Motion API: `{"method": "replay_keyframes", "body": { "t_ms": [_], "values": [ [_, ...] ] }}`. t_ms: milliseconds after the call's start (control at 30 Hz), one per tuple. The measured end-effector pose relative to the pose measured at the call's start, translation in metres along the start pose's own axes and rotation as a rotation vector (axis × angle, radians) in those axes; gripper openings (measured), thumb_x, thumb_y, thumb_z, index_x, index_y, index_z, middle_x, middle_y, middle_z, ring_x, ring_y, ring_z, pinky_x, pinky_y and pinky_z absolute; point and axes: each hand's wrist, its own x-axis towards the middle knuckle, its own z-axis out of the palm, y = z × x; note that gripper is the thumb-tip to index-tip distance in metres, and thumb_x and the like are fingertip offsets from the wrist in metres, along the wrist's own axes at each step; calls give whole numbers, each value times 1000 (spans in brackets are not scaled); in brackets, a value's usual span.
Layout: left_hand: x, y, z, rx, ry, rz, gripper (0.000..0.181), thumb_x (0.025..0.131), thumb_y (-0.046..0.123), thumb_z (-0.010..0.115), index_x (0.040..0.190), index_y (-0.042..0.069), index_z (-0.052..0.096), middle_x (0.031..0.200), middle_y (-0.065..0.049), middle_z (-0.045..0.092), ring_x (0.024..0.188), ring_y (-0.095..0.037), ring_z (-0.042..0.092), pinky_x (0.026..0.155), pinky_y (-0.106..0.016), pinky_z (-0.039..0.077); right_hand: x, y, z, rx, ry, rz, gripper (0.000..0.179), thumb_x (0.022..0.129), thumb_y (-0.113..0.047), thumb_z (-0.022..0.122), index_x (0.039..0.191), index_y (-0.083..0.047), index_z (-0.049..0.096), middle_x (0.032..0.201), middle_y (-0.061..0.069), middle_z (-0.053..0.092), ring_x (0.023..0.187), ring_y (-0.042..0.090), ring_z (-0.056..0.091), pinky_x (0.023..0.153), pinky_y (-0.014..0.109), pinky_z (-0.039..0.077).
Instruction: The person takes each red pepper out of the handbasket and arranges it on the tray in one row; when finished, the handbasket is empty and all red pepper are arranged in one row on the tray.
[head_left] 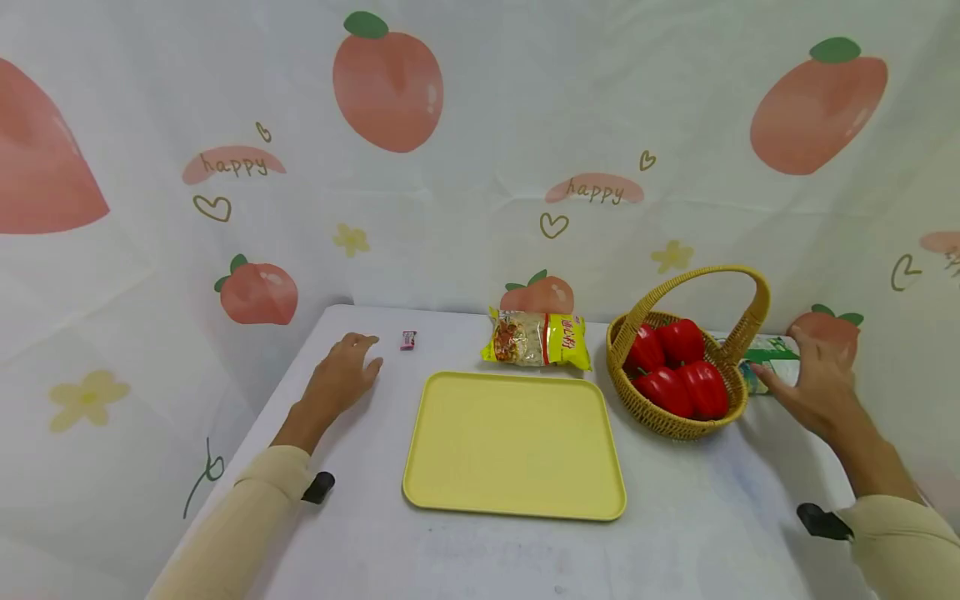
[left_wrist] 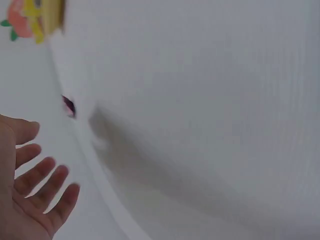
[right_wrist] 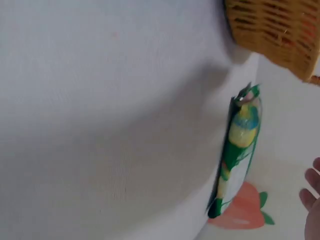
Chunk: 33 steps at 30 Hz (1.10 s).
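Note:
My left hand (head_left: 341, 372) hovers over the table's left side, fingers spread and nothing in them. A small pink wrapped piece (head_left: 408, 340), like a candy, lies just beyond its fingertips; the left wrist view shows the same piece (left_wrist: 69, 106) past the thumb. At the far right, my right hand (head_left: 823, 392) is held with fingers apart, holding nothing. Close to it, partly behind the basket, is a green and white packet (head_left: 776, 358). In the right wrist view this packet (right_wrist: 237, 155) lies flat on the table, with a few fingertips (right_wrist: 311, 182) at the edge.
A yellow tray (head_left: 517, 442) lies mid-table. Behind it rests a yellow and clear food bag (head_left: 536, 339). A wicker basket (head_left: 675, 427) with a tall handle stands to the right, holding several red bell peppers (head_left: 682, 342). A fruit-print cloth (head_left: 465, 192) hangs behind the table.

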Motion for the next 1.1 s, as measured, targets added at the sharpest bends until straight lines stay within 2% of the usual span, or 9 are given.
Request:
{"method": "replay_keyframes", "body": {
  "t_ms": [67, 100, 200, 300, 433, 600, 733, 900, 1100],
  "values": [
    [-5, 7, 0, -95, -22, -12, 45, 105, 17, 60, 143, -6, 59, 137, -29, 62, 122, -44, 65, 102, -61, 56, -3, -8, 0, 31, 21, -15, 82, 103, -36, 63, 158, 14, 27, 149, 48, 35, 141, 67, 26, 121, 81, 1],
    [-8, 11, -1, -143, -34, -17, 44, 105, 17, 60, 143, -6, 60, 137, -28, 63, 121, -43, 67, 102, -59, 57, -5, -13, 0, 49, 34, -21, 81, 102, -33, 66, 156, 15, 29, 147, 48, 38, 139, 67, 30, 120, 82, 10],
    [-16, 22, 0, -257, -68, -22, 43, 106, 18, 61, 143, -5, 61, 134, -25, 67, 117, -41, 70, 100, -56, 59, -7, -30, -1, 111, 38, -18, 79, 100, -28, 70, 156, 14, 32, 144, 46, 43, 131, 64, 41, 104, 84, 35],
    [-24, 33, 2, -352, -116, -42, 45, 105, 21, 64, 144, -3, 61, 136, -23, 67, 119, -40, 69, 98, -53, 60, -7, -47, -1, 142, 5, -8, 84, 98, -30, 74, 159, 11, 32, 142, 43, 48, 125, 61, 47, 93, 82, 44],
    [-35, 46, 8, -459, -189, -93, 50, 104, 26, 66, 147, 1, 59, 142, -20, 64, 124, -38, 67, 92, -46, 63, -5, -63, 1, 139, -85, 31, 92, 99, -41, 72, 162, 7, 26, 147, 45, 39, 131, 65, 40, 93, 85, 42],
    [-42, 55, 19, -539, -224, -132, 55, 103, 28, 67, 150, 2, 57, 145, -20, 62, 128, -38, 65, 90, -41, 63, -10, -77, 4, 161, -95, 66, 88, 100, -42, 71, 160, 8, 31, 147, 44, 37, 127, 65, 42, 92, 83, 45],
    [-43, 57, 25, -553, -220, -152, 57, 102, 29, 69, 150, 1, 56, 144, -21, 63, 127, -38, 66, 94, -43, 62, -10, -85, 10, 205, -118, 98, 89, 100, -44, 71, 161, 7, 30, 148, 42, 40, 130, 64, 42, 95, 81, 46],
    [-41, 58, 31, -563, -229, -174, 62, 101, 31, 70, 152, 1, 54, 144, -20, 62, 126, -37, 66, 91, -42, 63, -7, -91, 18, 241, -148, 134, 91, 100, -45, 71, 162, 6, 28, 150, 42, 39, 133, 64, 40, 96, 81, 45],
    [-40, 62, 33, -594, -251, -206, 67, 101, 31, 70, 156, 0, 48, 146, -20, 60, 129, -37, 64, 88, -39, 63, -6, -95, 23, 262, -138, 117, 85, 100, -40, 71, 160, 8, 33, 148, 40, 43, 134, 61, 40, 100, 83, 40]
  ]
}}
